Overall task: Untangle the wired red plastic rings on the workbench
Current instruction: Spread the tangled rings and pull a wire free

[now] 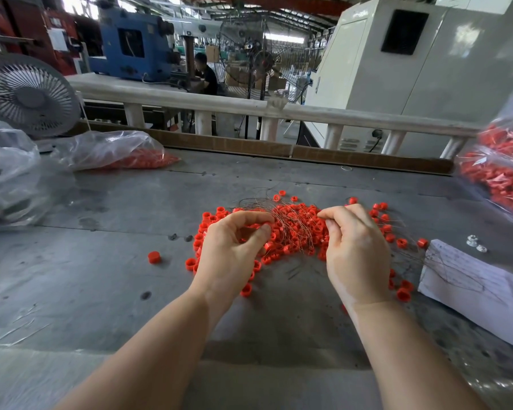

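Observation:
A heap of small red plastic rings [296,232] lies in the middle of the grey workbench [116,261], threaded with a tangle of thin wires [290,220]. My left hand [231,253] hovers over the heap's left side, thumb and curled fingers pinching wires at the bundle's left end. My right hand [356,250] is at the heap's right side, its fingertips pinching wires near the top of the bundle. Both hands hide part of the heap. One loose red ring [153,257] sits apart to the left.
Clear plastic bags with red rings lie at back left [116,152] and at the right edge [501,173]. A white paper-covered block [471,285] with wires on it sits at the right, beside small white parts [476,244]. A grey fan [30,96] stands back left.

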The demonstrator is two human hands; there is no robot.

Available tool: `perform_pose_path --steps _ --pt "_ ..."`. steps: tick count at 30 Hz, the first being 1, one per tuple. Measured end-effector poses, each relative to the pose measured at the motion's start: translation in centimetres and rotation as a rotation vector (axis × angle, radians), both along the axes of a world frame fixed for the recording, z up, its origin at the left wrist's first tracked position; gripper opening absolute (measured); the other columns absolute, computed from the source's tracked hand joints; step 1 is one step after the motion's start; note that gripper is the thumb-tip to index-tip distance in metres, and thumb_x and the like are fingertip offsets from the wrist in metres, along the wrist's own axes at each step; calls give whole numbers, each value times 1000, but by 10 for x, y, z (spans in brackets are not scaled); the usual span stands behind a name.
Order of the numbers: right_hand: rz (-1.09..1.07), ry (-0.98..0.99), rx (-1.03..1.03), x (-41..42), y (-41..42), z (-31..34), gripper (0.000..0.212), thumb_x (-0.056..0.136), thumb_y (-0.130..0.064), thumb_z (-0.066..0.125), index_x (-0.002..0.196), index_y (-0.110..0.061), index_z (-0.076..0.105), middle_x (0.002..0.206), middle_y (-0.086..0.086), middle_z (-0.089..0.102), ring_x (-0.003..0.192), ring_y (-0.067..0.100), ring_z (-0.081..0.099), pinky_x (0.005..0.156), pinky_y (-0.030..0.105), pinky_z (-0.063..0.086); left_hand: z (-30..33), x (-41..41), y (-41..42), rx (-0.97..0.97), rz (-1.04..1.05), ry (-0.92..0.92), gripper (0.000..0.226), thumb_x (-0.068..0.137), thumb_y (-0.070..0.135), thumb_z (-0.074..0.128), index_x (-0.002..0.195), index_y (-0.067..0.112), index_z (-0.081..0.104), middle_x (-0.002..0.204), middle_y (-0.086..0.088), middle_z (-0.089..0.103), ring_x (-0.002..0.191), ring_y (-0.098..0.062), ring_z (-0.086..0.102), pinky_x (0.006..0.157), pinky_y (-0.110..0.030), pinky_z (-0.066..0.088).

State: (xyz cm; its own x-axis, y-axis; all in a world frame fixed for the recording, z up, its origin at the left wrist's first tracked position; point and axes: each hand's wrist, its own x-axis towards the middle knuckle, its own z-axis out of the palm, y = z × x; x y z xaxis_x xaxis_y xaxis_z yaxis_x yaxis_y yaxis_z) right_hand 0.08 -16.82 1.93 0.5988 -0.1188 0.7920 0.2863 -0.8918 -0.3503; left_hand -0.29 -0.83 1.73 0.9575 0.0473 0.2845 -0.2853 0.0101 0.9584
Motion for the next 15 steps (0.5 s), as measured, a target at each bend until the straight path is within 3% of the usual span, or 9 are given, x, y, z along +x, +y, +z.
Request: perform_pose_path --steps 6,11,15 --pt "27 37 -8 0 1 0 14 85 4 61 87 -5 71 83 9 64 77 29 61 61 28 43 -1 2 -3 210 63 -98 33 83 3 66 75 34 66 100 10 65 86 -5 63 80 -23 51" --pt "82 57 4 0 1 0 15 84 6 61 87 -4 71 84 9 65 79 30 61 66 34 49 -2 1 -4 361 94 -113 36 83 6 68 76 41 62 94 19 64 90 5 60 84 -12 47" --pt "101 66 20 -1 1 1 14 85 5 61 87 -4 71 85 10 65 81 30 61 69 36 50 -4 2 -4 373 90 -82 31 83 8 68 79 39 63 91 12 68 84 -5 63 82 -20 49"
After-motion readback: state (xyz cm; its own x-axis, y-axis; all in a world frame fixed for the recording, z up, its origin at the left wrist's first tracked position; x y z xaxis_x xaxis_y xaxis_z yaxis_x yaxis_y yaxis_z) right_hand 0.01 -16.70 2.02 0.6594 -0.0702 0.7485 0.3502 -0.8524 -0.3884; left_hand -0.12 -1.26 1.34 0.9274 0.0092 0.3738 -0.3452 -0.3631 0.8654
